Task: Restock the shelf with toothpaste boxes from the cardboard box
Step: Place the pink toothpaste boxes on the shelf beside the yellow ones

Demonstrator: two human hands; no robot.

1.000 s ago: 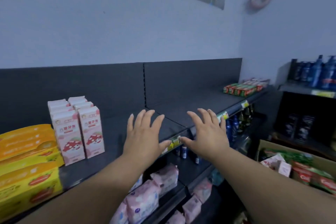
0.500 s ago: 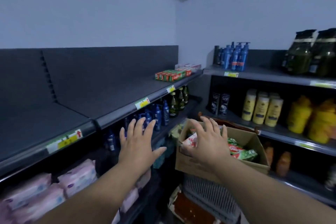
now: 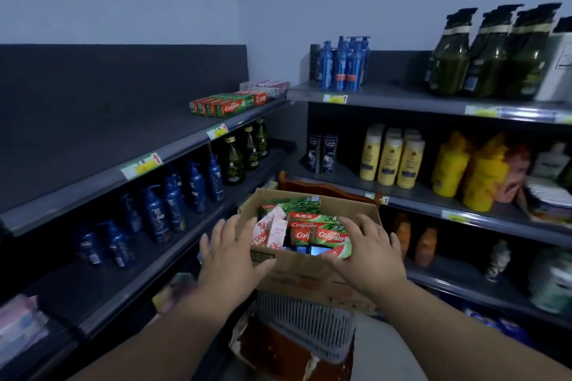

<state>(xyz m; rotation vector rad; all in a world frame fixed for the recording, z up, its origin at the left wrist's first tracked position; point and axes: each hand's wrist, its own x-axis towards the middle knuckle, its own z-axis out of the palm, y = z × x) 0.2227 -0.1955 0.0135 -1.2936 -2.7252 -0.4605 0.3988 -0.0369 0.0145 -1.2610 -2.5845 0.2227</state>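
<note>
An open cardboard box (image 3: 312,269) stands on a grey plastic basket (image 3: 306,322) in the corner between two shelf units. Inside lie red-and-green toothpaste boxes (image 3: 322,233) and pink-and-white ones (image 3: 274,230). My left hand (image 3: 229,260) hovers with spread fingers at the box's left front corner and holds nothing. My right hand (image 3: 368,249) hovers with spread fingers over the box's right side, just beside the toothpaste boxes. A row of the same red-and-green toothpaste boxes (image 3: 229,104) lies at the far end of the dark top shelf (image 3: 102,145) on the left.
Blue pump bottles (image 3: 173,204) and dark green bottles (image 3: 244,150) fill the left unit's second shelf. The right unit carries blue (image 3: 343,63), olive (image 3: 489,52) and yellow bottles (image 3: 391,156). A wooden chair back (image 3: 322,187) rises behind the box.
My view has swung right and down, from the pink toothpaste cartons on the top shelf to the cardboard box. Both hands have moved from above the shelf to the box's sides, still holding nothing.
</note>
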